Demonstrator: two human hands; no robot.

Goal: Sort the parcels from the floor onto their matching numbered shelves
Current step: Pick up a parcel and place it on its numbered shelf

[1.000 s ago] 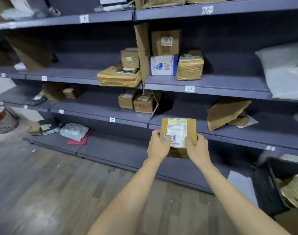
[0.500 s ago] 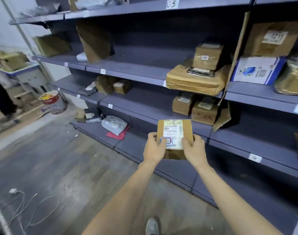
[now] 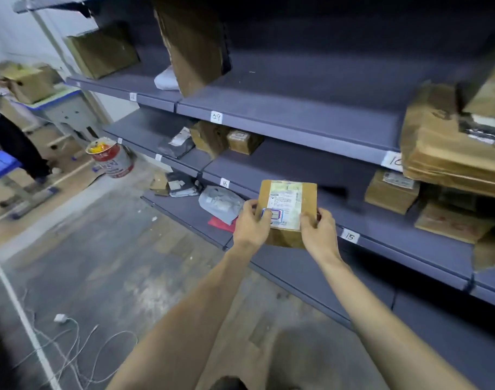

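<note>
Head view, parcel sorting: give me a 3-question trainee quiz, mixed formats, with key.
1. True or false: the small brown parcel is held by both the left hand and the right hand.
2. Multiple choice: which shelf tag sits just right of the right hand? A) 09 tag B) 15 tag C) 22 tag
3. Fill in: the red and white bucket stands on the ____.

Key: 1 true; 2 B; 3 floor.

Both hands, left and right, hold a labelled parcel before numbered shelves.
</note>
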